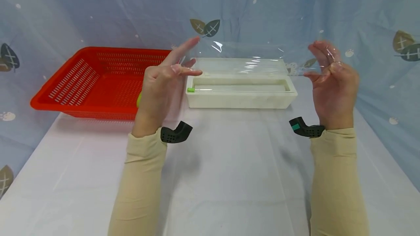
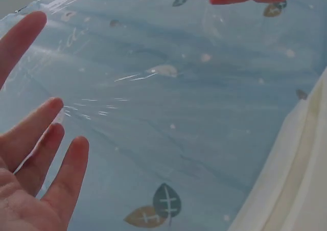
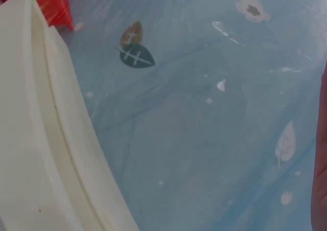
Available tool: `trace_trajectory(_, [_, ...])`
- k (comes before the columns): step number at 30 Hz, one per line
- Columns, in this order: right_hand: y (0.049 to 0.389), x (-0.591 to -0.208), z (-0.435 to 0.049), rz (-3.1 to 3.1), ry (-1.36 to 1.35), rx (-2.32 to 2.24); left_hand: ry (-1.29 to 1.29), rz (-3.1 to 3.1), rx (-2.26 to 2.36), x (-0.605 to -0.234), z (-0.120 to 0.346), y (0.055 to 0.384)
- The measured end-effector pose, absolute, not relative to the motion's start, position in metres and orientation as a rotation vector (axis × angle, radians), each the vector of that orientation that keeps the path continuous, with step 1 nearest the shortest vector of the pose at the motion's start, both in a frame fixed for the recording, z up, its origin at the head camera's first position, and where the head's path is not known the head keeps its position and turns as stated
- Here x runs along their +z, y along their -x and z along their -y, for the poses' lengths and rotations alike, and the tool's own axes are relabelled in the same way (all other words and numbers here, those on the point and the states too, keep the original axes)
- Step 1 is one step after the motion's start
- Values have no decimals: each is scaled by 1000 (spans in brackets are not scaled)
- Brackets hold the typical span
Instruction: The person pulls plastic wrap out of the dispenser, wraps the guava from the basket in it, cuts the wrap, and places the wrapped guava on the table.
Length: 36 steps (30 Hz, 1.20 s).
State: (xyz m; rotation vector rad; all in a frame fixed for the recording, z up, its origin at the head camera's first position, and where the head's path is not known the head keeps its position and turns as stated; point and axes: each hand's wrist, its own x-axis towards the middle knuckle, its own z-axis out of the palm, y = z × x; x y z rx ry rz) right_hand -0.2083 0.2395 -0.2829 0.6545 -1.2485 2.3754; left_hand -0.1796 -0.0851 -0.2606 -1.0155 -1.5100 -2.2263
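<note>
A sheet of clear plastic wrap (image 1: 229, 51) is stretched between both hands, showing glints and fine creases. My left hand (image 1: 160, 83) holds its left end, with the index finger pointing out and the other fingers spread. In the left wrist view, creases in the wrap fan out from a fingertip (image 2: 56, 106). At the right end my right hand (image 1: 338, 83) pinches the wrap between thumb and fingers. Below and behind the sheet stands a long white wrap dispenser box (image 1: 241, 100), lid raised, a green slide cutter (image 1: 190, 90) at the left of its front edge.
A red plastic basket (image 1: 82, 110) with slotted walls stands left of the dispenser, partly behind the left hand. A yellow-green item (image 1: 139, 99) peeks out beside that hand. White cloth covers the table (image 1: 229, 174); a blue patterned curtain (image 1: 279, 3) hangs behind.
</note>
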Motion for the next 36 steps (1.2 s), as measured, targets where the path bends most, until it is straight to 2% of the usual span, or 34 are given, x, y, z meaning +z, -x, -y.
trace_trajectory(5, [205, -280, -236, 1232, -665, 2371, 903, 1510, -2178, -257, 87, 175])
trace_trajectory(21, [188, -270, -231, 1141, -824, 2311, 851, 1414, -2064, -249, 89, 170])
trace_trajectory(32, [180, -252, -220, 1202, -563, 1901, 882, 1406, -2118, -245, 87, 161])
trace_trajectory(36, [176, -249, -219, 1246, -585, 1880, 888, 1408, -2126, -244, 87, 157])
